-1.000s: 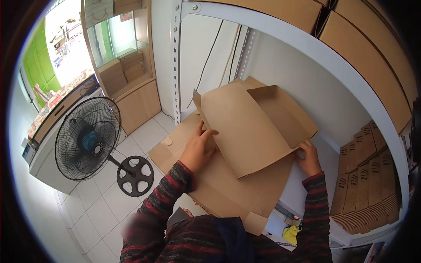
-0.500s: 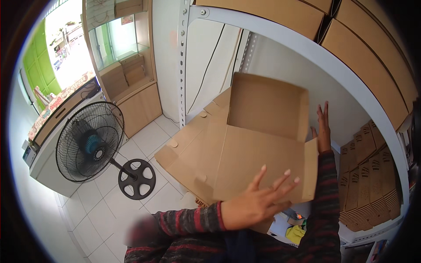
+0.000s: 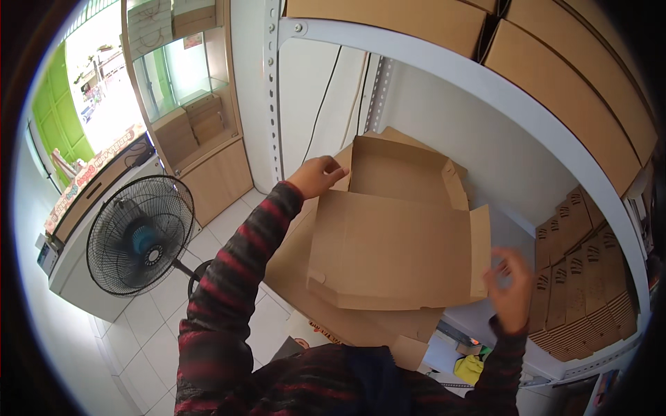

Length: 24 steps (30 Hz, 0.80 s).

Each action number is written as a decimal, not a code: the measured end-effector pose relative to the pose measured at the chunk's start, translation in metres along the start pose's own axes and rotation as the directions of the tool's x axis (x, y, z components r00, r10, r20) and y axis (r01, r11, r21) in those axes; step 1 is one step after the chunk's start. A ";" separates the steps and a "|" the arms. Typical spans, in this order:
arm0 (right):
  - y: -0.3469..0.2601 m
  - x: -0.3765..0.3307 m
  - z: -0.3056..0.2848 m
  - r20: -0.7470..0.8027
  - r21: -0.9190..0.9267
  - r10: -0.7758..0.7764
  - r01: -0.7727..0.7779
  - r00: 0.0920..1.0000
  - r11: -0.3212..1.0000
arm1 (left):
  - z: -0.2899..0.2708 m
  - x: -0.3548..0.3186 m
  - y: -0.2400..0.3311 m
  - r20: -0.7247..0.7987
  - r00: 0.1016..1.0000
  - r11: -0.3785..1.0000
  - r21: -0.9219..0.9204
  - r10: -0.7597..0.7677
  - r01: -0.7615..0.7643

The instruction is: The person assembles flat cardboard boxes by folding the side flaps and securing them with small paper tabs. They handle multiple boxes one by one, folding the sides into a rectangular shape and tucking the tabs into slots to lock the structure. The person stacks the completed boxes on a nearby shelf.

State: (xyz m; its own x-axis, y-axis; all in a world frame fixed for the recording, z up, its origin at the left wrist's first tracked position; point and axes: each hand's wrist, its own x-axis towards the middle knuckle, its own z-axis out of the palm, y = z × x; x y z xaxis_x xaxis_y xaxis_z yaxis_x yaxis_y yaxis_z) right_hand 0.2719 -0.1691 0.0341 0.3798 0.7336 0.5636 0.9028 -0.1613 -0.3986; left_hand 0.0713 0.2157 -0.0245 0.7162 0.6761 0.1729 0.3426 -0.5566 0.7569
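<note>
A partly folded brown cardboard box lies in front of me, with a large flat panel nearer to me and a shallow walled section behind it. At the left edge of that rear section, my left hand has its fingers bent together on the cardboard wall. My right hand is beside the raised right flap. Its fingers are curled but smeared by motion, so I cannot tell whether they grip the flap. Underneath the box lies more flat brown cardboard.
Stacked folded cartons stand at the right. Overhead, a grey metal shelf frame carries brown boxes. A black standing fan is at the left, before a wooden glass cabinet. A yellow cloth lies low at the right.
My left hand has gone from above the front of the box to its rear left edge. My right hand has come down and nearer along the right side. The box now sits turned and flatter.
</note>
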 end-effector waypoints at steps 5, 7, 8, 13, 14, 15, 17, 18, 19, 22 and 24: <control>-0.034 -0.042 0.036 0.197 -0.031 -0.193 0.203 0.961 0.979 | 0.036 0.076 0.002 0.237 0.908 0.937 0.040 -0.346 0.346; -0.030 -0.046 0.056 0.213 -0.174 -0.318 0.356 0.924 0.918 | 0.041 0.082 -0.015 0.250 0.924 0.956 0.045 -0.290 0.288; -0.026 -0.048 0.058 0.227 -0.207 -0.325 0.371 0.918 0.905 | 0.041 0.083 -0.019 0.255 0.931 0.965 0.047 -0.261 0.257; -0.008 -0.056 0.036 0.091 -0.469 -0.294 0.302 0.951 0.830 | 0.040 0.066 0.002 0.128 0.968 0.882 -0.399 -0.216 0.250; -0.001 -0.054 0.030 0.045 -0.497 -0.286 0.270 0.957 0.825 | 0.036 0.059 0.003 0.071 0.979 0.862 -0.463 -0.193 0.204; 0.008 -0.052 0.023 -0.005 -0.526 -0.274 0.231 0.962 0.819 | 0.032 0.048 0.011 0.004 0.990 0.863 -0.490 -0.138 0.122; 0.024 -0.042 0.006 -0.059 -0.521 -0.206 0.146 0.977 0.841 | 0.028 0.022 0.036 -0.118 0.993 0.845 -0.533 -0.023 -0.044; 0.033 -0.034 -0.001 -0.093 -0.498 -0.207 0.135 0.974 0.857 | 0.028 0.006 0.045 -0.205 0.979 0.861 -0.495 0.017 -0.118; 0.039 -0.025 -0.007 -0.126 -0.479 -0.206 0.122 0.970 0.869 | 0.031 -0.009 0.054 -0.286 0.956 0.869 -0.456 0.060 -0.191; 0.054 0.008 -0.010 -0.119 -0.349 -0.208 0.155 0.971 0.924 | 0.036 -0.064 0.075 -0.488 0.865 0.912 -0.290 0.119 -0.289; 0.063 0.033 -0.002 -0.118 -0.260 -0.269 0.232 0.956 0.937 | 0.041 -0.098 0.081 -0.548 0.834 0.892 -0.343 0.065 -0.295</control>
State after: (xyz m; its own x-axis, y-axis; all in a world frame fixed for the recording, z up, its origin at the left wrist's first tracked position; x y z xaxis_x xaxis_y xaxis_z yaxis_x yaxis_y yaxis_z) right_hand 0.3415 -0.1560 0.0290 0.1436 0.6666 0.7314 0.9868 -0.1528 -0.0545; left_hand 0.0538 0.0845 -0.0062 0.2868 0.7921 0.5388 -0.1139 -0.5303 0.8401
